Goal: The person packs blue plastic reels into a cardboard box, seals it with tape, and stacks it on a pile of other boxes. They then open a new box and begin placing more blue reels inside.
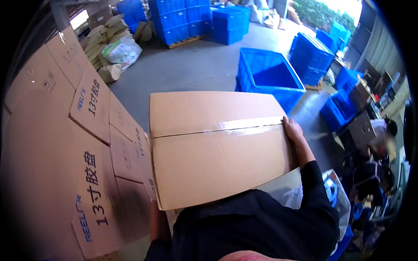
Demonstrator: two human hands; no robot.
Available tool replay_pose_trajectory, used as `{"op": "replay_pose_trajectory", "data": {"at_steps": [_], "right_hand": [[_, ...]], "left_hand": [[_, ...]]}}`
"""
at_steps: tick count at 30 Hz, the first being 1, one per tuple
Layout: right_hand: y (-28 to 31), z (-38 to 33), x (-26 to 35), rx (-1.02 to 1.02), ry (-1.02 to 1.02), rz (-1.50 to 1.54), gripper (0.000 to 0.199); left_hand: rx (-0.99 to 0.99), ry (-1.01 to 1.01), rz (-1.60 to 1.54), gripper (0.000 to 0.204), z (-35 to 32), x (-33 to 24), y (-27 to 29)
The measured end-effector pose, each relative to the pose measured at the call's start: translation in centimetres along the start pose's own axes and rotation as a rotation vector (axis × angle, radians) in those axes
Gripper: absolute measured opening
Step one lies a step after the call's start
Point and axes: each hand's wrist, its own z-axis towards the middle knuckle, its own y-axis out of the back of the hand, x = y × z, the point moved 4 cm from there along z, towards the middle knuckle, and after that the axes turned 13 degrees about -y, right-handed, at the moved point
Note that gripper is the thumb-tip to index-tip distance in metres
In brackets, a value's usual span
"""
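Note:
A closed brown cardboard box (217, 148) is held up in front of my body, with clear tape (252, 125) along part of its top seam. My right hand (293, 129) grips its right edge, the thumb on top and the other fingers mostly out of sight. From below, my left forearm (160, 224) reaches the near left corner of the box. The hand there is against the box's left side, its fingers hidden. Close by on the left rises a stack of similar printed cartons (93, 182); the held box's left edge overlaps it in view.
An open blue plastic bin (270, 71) stands just beyond the box. Stacked blue crates (174, 21) sit on a pallet farther back, with filled sacks (104, 39) to their left. On the right are more blue bins (337, 108), clutter and a blurred person (383, 139).

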Motion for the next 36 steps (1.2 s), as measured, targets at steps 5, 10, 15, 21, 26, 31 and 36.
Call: {"op": "replay_pose_trajectory", "data": {"at_steps": [5,10,15,21,26,31,36], "right_hand": [[-2.9,8.6,18.1,0.076,0.175,0.001,0.07],[-7.8,18.7,32.0,0.101,0.3,-0.04,0.07],[-17.3,29.0,50.5,0.217,0.457,-0.025,0.073],[-19.9,41.1,70.9,0.285,0.548,-0.031,0.076],[-18.3,49.3,84.6,0.23,0.653,-0.132,0.078],[-23.3,56.3,101.2,0.212,0.777,-0.14,0.08],[-28.0,58.2,116.8,0.215,0.912,-0.156,0.081]], "left_hand": [[-0.156,-0.094,-0.114,0.062,7.7,-4.4,2.0],[-0.238,-0.16,-0.188,0.062,19.3,-6.4,2.9],[-0.367,-0.332,-0.167,0.063,31.6,-9.8,8.2],[-0.907,-0.262,0.748,0.056,42.2,-18.0,3.3],[-0.728,-0.145,-0.037,0.045,51.9,-25.1,-8.9],[-0.723,-0.154,-0.316,0.047,64.6,-29.1,-11.1],[-0.771,-0.317,-0.183,0.044,74.7,-38.1,-6.3]]}}
